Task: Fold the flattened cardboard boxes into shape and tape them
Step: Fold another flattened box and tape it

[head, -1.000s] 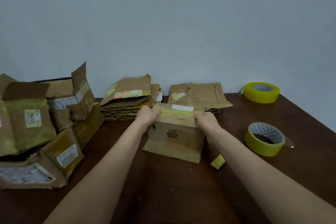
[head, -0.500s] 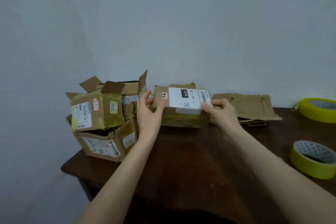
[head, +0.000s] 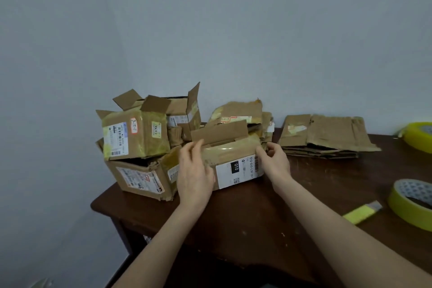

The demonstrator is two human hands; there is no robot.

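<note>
A folded cardboard box with a white "010" label and yellowish tape across its top stands on the dark wooden table, one flap raised at its back. My left hand lies against the box's left end with straight fingers. My right hand pinches the box's right upper corner between thumb and curled fingers. Flattened boxes lie in one stack at the back right and another stack just behind the box.
Several folded boxes are piled at the table's left end, touching the box. Two yellow tape rolls sit at the right: one near, one far. A yellow-green cutter-like piece lies beside the near roll. The table's left corner drops off.
The box was lifted, carried left and turned, and now stands on the table against the pile of folded boxes. My view swung left with it.
</note>
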